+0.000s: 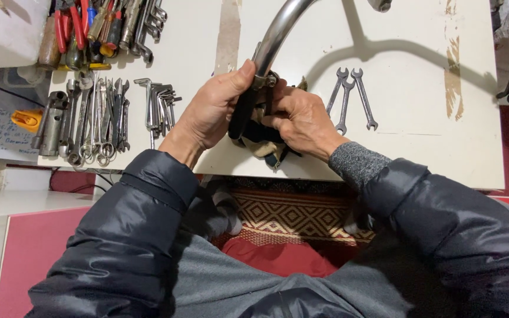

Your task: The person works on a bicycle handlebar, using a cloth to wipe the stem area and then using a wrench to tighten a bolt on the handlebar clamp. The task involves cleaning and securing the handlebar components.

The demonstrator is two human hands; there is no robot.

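Both hands work at the front edge of a white counter (419, 153), on the lower end of a curved chrome tube (278, 35) that arcs up and out of the top of the frame. The left hand (216, 112) has its fingers clenched around a black grip (241, 118) on the tube's end, thumb pressed up against a small metal clamp (264, 79) where tube and grip meet. The right hand (301, 121) has its fingers closed on the same joint from the other side, with a beige and dark rag or glove (263, 144) bunched under it. The step looks like fitting or loosening the clamp on the tube end; any next move likely calls for steady hold with the left hand and a fine twist or pinch from the right. Three small open-end wrenches (351, 97) lie just beside the right hand, untouched. Further left sit a row of hex keys (159, 106), a row of spanners (98, 121), and a pile of red-handled pliers (75, 26) at the counter's far corner. Hard to tell: whether the right hand holds a small tool, what the clamp's fastener is, and what the cloth really is. The tube's far end is cut off; dark tools at the right edge are partly out of frame.
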